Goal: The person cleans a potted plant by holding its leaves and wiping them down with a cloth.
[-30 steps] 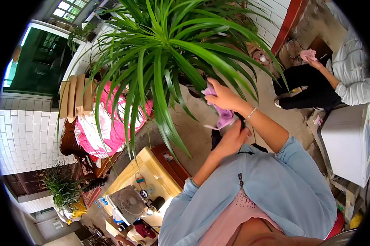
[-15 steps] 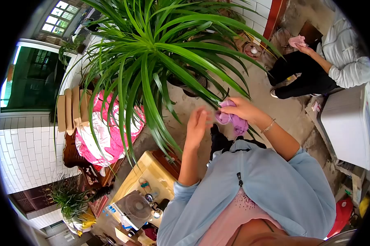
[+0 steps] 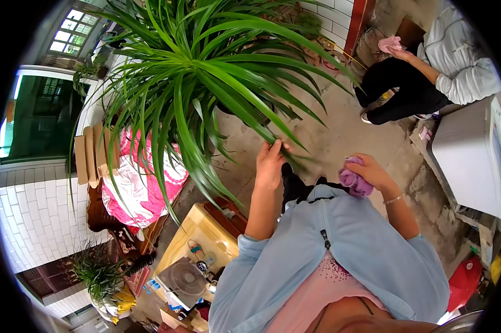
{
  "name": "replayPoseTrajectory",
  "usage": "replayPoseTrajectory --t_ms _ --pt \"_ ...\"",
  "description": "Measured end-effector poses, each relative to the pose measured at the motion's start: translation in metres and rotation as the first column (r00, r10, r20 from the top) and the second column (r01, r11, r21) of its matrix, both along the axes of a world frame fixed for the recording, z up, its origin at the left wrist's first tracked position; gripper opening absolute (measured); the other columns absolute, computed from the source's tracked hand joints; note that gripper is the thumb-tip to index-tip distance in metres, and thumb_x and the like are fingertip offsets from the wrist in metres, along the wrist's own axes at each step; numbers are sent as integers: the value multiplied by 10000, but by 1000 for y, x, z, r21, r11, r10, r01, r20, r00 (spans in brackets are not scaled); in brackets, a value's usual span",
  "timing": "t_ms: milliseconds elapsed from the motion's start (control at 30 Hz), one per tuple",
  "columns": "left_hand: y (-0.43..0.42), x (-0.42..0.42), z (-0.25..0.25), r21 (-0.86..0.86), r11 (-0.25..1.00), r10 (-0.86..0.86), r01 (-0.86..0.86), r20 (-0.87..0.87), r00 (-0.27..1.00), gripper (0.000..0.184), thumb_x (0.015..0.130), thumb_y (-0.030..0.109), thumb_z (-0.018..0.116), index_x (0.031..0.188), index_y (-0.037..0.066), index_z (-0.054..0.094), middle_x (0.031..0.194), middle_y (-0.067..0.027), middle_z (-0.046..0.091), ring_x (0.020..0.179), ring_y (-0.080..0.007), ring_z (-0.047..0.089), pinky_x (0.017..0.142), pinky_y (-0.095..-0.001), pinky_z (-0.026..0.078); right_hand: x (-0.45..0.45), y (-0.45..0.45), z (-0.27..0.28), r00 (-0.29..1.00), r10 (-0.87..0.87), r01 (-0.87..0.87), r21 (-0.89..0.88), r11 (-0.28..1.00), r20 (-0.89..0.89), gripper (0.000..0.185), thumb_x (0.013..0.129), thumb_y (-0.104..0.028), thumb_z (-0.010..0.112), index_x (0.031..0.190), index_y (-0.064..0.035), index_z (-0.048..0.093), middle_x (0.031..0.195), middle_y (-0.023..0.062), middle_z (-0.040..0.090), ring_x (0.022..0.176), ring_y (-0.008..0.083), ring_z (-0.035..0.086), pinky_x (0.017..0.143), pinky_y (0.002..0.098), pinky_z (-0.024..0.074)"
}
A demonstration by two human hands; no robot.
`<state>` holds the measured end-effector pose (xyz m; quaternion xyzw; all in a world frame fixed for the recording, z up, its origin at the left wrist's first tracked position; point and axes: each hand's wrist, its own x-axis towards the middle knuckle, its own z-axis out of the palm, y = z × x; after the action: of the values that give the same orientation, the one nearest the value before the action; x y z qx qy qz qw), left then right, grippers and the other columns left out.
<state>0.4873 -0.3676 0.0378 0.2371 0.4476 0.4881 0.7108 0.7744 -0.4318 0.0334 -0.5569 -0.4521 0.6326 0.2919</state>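
A large plant (image 3: 192, 69) with long green leaves fills the upper middle of the view. My left hand (image 3: 270, 161) is closed on a long leaf near its lower end, fingertips pinching it. To the right, apart from the leaves, my right hand (image 3: 371, 171) holds a crumpled purple cloth (image 3: 356, 178) in front of my jacket. The plant's pot is mostly hidden under the leaves.
At the upper right a person (image 3: 456, 61) sits holding a pink cloth (image 3: 391, 44). A white appliance (image 3: 467, 155) stands at the right. A fan (image 3: 182, 278) rests on the yellow table (image 3: 203, 227). Pink-and-white bedding (image 3: 139, 188) lies left.
My right hand has moved off the leaf, down and right with the purple cloth. My left hand has moved up to a leaf and closed on it. The view has shifted slightly.
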Motion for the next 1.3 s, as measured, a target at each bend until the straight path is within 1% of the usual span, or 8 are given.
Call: replayPoseTrajectory --t_ms 200,300,467,533,633,733,1000,1300 --pt "-23 -31 -15 15 995 99 -99 -259 961 231 921 127 568 1115 14 517 895 -40 560 830 -143 521 778 -285 425 47 -24 -10 829 -498 451 -220 865 -255 266 915 -234 592 1035 3 609 906 45 630 833 114 612 738 253 509" --pt "-33 -38 -30 508 830 553 -231 -695 459 429 890 47 573 1271 -29 392 1147 -123 490 1017 -220 501 905 -316 396 58 -22 -17 765 -549 495 -238 836 -337 288 930 -274 574 1050 -13 599 925 55 633 833 119 624 710 253 517" --pt "-33 2 68 768 589 807 253 -578 -123 455 816 -40 573 1255 -28 453 1250 -177 465 1130 -316 484 976 -377 377 52 6 -10 718 -576 525 -241 817 -389 329 952 -328 532 1090 -35 587 904 52 644 788 127 627 697 259 513" --pt "-25 2 74 555 521 600 649 -779 184 412 853 -68 526 1257 -46 450 1269 -180 497 1075 -277 549 921 -361 430 48 25 -9 698 -581 520 -260 813 -419 342 954 -342 525 1100 -37 582 912 55 645 799 128 629 694 259 512" --pt "-8 26 57 502 825 182 259 -670 720 376 919 -7 494 1292 -11 447 1238 -164 542 1114 -241 545 912 -328 440 38 61 5 638 -524 455 -273 848 -564 353 959 -349 514 1102 -33 579 952 63 650 819 132 631 689 264 511" --pt "22 21 27 485 874 245 -35 -376 894 410 952 37 475 1344 -22 368 1320 -128 473 1166 -191 488 962 -330 399 19 86 27 566 -496 444 -263 856 -659 368 967 -340 499 1141 -24 565 1037 83 646 892 144 631 740 285 519" --pt "99 11 12 240 970 111 -49 -253 961 851 893 448 568 1458 -10 126 1467 -171 264 1301 -271 336 1127 -422 182 -26 180 67 636 -179 314 40 949 -750 466 941 -218 536 1323 22 419 1262 116 551 1102 208 578 948 320 462" --pt "139 22 3 20 998 58 -59 79 995 151 924 160 569 1013 38 582 849 -48 584 702 -142 513 630 -271 396 -110 290 83 744 253 -96 275 957 -618 393 916 -182 579 1261 -1 521 1182 82 604 1057 155 575 931 296 456"
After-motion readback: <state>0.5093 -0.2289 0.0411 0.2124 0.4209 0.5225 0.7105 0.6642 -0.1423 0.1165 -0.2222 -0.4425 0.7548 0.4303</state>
